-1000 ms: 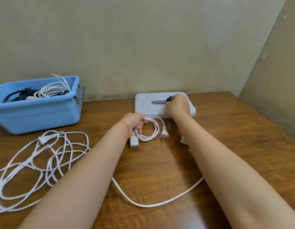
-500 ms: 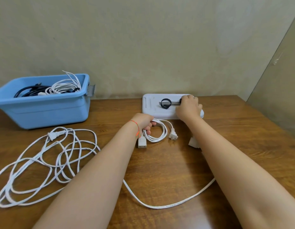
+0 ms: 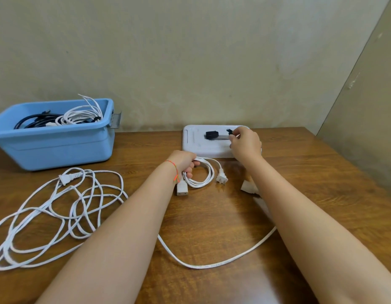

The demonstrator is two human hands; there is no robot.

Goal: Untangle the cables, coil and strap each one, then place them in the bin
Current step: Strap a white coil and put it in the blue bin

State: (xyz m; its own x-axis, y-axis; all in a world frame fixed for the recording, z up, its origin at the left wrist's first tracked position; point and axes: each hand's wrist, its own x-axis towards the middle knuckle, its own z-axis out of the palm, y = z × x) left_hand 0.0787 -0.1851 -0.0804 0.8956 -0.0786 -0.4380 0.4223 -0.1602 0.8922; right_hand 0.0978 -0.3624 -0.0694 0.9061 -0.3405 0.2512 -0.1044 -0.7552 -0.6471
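Left hand (image 3: 186, 164) grips the coiled white power cord (image 3: 201, 175) while right hand (image 3: 245, 143) pinches a black strap (image 3: 229, 131) — the cord looks light and springy, best cinched mid-coil.

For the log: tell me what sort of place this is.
Probably a plain room corner set up as a cable-sorting station. A wooden table stands against bare walls, a blue bin holds coiled cables, and a white tray carries straps.
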